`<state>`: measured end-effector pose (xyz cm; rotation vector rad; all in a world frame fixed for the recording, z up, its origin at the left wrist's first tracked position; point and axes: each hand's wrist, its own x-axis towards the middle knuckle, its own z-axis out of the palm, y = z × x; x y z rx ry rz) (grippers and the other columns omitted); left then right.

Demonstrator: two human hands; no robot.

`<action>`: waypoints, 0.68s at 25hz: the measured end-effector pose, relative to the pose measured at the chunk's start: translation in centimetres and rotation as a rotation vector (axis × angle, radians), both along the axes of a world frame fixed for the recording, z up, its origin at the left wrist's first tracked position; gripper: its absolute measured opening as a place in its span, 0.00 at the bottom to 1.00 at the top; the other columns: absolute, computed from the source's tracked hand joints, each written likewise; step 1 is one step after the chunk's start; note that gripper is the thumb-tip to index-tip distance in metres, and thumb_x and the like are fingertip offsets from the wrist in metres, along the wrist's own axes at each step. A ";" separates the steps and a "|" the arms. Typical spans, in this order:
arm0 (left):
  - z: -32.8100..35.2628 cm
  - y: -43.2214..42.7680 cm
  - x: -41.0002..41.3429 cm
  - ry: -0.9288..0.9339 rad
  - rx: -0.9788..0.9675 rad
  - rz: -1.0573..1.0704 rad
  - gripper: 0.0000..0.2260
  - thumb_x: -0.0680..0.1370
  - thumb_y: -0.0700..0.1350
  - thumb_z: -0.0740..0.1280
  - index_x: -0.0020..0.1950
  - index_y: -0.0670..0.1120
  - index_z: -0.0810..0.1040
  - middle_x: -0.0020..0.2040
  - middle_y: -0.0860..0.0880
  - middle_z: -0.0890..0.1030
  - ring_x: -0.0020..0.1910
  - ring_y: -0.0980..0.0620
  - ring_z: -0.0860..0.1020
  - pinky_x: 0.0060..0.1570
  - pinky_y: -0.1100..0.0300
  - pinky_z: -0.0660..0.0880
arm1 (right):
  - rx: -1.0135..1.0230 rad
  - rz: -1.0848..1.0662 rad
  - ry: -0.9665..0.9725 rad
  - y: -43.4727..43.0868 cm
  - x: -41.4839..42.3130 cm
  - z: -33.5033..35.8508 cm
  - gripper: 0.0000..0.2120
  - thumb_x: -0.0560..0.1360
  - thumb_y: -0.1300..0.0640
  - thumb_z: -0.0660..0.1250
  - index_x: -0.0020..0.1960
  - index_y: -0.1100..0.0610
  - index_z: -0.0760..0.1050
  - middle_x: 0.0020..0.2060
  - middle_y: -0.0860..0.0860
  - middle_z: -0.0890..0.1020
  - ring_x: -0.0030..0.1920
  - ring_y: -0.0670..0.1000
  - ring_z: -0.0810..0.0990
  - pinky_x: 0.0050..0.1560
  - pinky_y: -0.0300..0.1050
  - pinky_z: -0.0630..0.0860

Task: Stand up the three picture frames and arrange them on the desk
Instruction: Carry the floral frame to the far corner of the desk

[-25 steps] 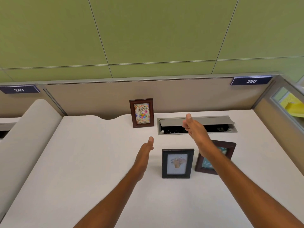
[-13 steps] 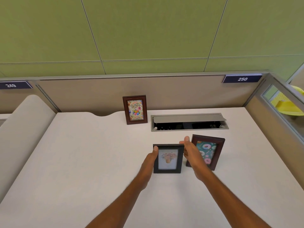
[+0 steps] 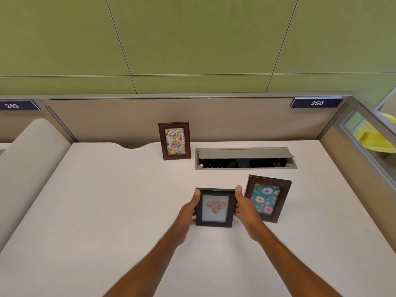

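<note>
Open cable tray [image 3: 244, 158], "250" sign [image 3: 316, 103]

Matt black frame [image 3: 215, 207], two glossy dark wood-look frames [image 3: 174, 140] [image 3: 267, 198], smooth matt white desk [image 3: 107, 200], brushed grey metal cable hatch [image 3: 244, 152].

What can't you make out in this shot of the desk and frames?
- Head view: backs and stands of all three frames, hidden by their fronts.
- Black frame: side edges covered by the left hand and right hand.
- Cable box: contents too dark.
- Yellow object: cut off by the right edge.
</note>
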<state>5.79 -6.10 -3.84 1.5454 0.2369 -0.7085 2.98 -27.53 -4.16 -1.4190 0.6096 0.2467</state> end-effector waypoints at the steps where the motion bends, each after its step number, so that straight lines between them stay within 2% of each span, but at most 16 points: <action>1: 0.0 0.0 0.1 0.014 0.005 0.001 0.25 0.82 0.73 0.55 0.70 0.64 0.80 0.68 0.56 0.85 0.71 0.48 0.80 0.72 0.42 0.77 | 0.002 -0.008 -0.003 0.0 0.1 0.0 0.29 0.72 0.22 0.63 0.58 0.42 0.82 0.51 0.40 0.91 0.60 0.45 0.86 0.65 0.47 0.80; 2: -0.1 0.1 0.1 0.023 0.006 0.003 0.28 0.82 0.73 0.55 0.74 0.62 0.77 0.72 0.53 0.83 0.73 0.46 0.79 0.75 0.39 0.75 | 0.000 -0.016 -0.005 0.1 0.2 0.0 0.28 0.73 0.22 0.62 0.58 0.42 0.82 0.53 0.41 0.90 0.61 0.47 0.86 0.66 0.48 0.80; 4: -0.1 0.2 0.2 0.040 0.001 0.011 0.30 0.80 0.75 0.55 0.75 0.61 0.75 0.74 0.51 0.80 0.74 0.44 0.77 0.77 0.38 0.73 | -0.010 -0.017 -0.008 0.3 0.4 0.1 0.28 0.74 0.23 0.61 0.58 0.42 0.83 0.53 0.41 0.90 0.62 0.49 0.85 0.69 0.51 0.78; 7: -0.2 0.5 0.2 0.051 -0.031 0.054 0.30 0.74 0.80 0.59 0.67 0.65 0.78 0.67 0.57 0.84 0.72 0.46 0.79 0.71 0.45 0.76 | -0.020 0.002 -0.010 0.7 0.8 0.2 0.28 0.74 0.22 0.61 0.56 0.41 0.84 0.50 0.38 0.91 0.61 0.46 0.85 0.69 0.50 0.77; 9: -0.1 0.9 0.3 0.046 -0.052 0.087 0.34 0.66 0.85 0.61 0.63 0.67 0.79 0.61 0.63 0.84 0.67 0.50 0.80 0.66 0.48 0.77 | -0.025 0.027 -0.020 1.1 1.1 0.3 0.28 0.74 0.21 0.60 0.56 0.40 0.86 0.52 0.39 0.91 0.60 0.44 0.86 0.68 0.49 0.77; 11: 0.2 1.3 0.4 0.032 -0.057 0.119 0.38 0.61 0.88 0.61 0.62 0.68 0.78 0.60 0.64 0.83 0.64 0.52 0.80 0.65 0.49 0.77 | -0.030 0.043 -0.019 1.5 1.6 0.6 0.28 0.75 0.21 0.58 0.55 0.39 0.85 0.51 0.39 0.91 0.59 0.43 0.86 0.67 0.47 0.77; 15: 1.5 2.7 1.0 0.013 -0.056 0.166 0.35 0.65 0.85 0.58 0.63 0.67 0.78 0.62 0.60 0.84 0.65 0.50 0.81 0.66 0.47 0.76 | -0.029 0.147 -0.017 3.1 3.2 1.6 0.26 0.76 0.22 0.55 0.60 0.37 0.80 0.55 0.37 0.88 0.61 0.43 0.83 0.69 0.47 0.75; 17: 2.3 3.8 1.4 -0.002 -0.057 0.188 0.34 0.69 0.83 0.55 0.65 0.66 0.79 0.63 0.58 0.85 0.66 0.50 0.81 0.65 0.48 0.77 | -0.023 0.190 -0.030 4.1 4.0 2.1 0.25 0.76 0.23 0.55 0.61 0.36 0.80 0.53 0.36 0.89 0.59 0.42 0.85 0.61 0.41 0.79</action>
